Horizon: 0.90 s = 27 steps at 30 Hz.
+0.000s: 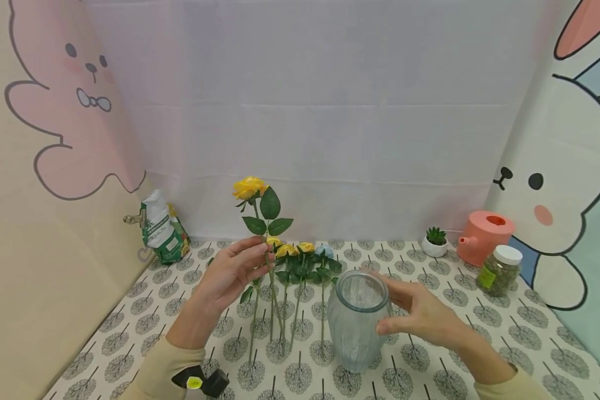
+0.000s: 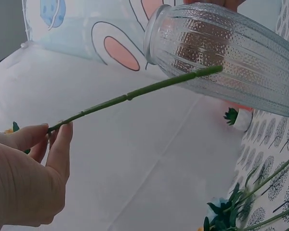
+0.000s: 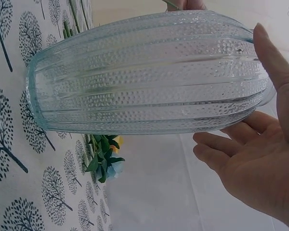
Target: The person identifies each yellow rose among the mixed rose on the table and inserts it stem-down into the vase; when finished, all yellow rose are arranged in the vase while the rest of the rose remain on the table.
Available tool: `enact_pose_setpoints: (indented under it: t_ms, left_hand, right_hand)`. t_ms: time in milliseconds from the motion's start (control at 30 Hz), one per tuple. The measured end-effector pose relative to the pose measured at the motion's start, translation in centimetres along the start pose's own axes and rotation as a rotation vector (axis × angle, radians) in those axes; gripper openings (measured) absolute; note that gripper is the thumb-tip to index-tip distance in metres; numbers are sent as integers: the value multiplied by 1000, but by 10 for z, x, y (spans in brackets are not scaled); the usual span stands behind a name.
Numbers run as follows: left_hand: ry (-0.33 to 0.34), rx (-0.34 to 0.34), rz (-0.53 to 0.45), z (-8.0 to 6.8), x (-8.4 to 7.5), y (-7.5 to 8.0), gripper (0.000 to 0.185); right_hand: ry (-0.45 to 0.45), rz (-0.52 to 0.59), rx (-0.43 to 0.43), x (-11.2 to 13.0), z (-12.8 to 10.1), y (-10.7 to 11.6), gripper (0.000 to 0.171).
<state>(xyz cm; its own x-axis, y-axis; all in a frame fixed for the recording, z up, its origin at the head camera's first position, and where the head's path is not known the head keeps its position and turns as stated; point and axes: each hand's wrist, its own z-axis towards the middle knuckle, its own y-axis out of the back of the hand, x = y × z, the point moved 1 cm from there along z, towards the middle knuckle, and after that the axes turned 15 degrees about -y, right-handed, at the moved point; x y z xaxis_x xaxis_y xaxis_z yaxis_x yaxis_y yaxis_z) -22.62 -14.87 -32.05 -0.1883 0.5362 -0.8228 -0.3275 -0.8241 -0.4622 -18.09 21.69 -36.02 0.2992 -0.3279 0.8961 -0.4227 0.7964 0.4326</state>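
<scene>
A yellow artificial rose (image 1: 250,188) with green leaves stands upright in my left hand (image 1: 237,272). Thumb and fingertips pinch its stem (image 2: 130,96), whose bare lower end points down in front of the vase in the left wrist view. The ribbed, clear bluish glass vase (image 1: 357,328) is upright on the patterned cloth, its mouth facing up. My right hand (image 1: 422,314) holds it near the neck, with the thumb on the near side and the other fingers partly hidden behind the glass (image 3: 149,72). Between the hands, more yellow roses (image 1: 287,250) and a blue flower (image 1: 324,251) lie on the cloth.
At the back right are a small potted succulent (image 1: 435,242), a pink watering can (image 1: 484,238) and a white-lidded jar (image 1: 500,270). A clipped green-and-white bag (image 1: 164,229) stands back left. Fabric walls enclose the tree-patterned tabletop (image 1: 140,322).
</scene>
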Motion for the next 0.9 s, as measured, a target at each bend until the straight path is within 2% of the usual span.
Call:
enact_pose_setpoints:
  t_ms: [167,533,900]
  left_hand:
    - [-18,13,-1,-1,-2,-10,21]
    - [-97,55,22,7,-15,-42,21]
    - [-199,83,-32,25,-28,-85,23]
  right_hand:
    - [-19,39,16,0,-1,-1,80]
    - [2,22,12,0,0,0,83]
    - [13,32,18,-1,1,-1,83]
